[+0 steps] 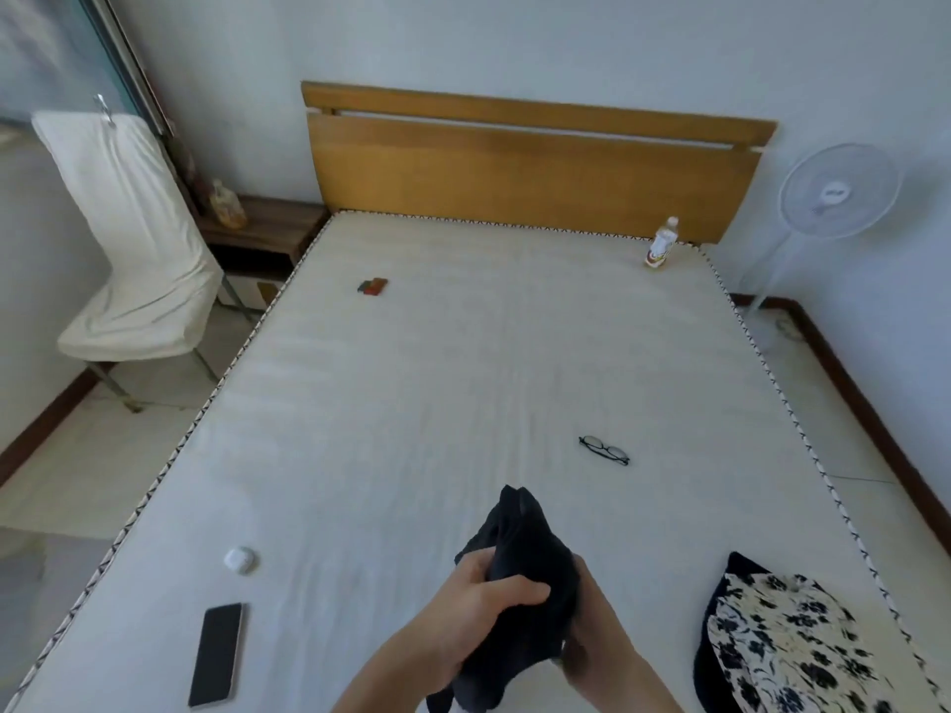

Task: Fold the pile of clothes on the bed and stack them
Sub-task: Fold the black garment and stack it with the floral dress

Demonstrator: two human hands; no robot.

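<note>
Head cam looks down at both forearms coming up from the bottom edge, meeting over the near part of the bed (463,352). Left hand (483,609) has its fingers curled tight around a dark garment (520,548), bunched and held up off the mattress. Right hand (592,630) is mostly hidden behind the cloth, so can't tell what its fingers are doing. Floral clothes (792,645) are piled at right, partly cut off. Phone (216,653) at left, glasses (604,450) further out, bottle (661,244) by the headboard.
</note>
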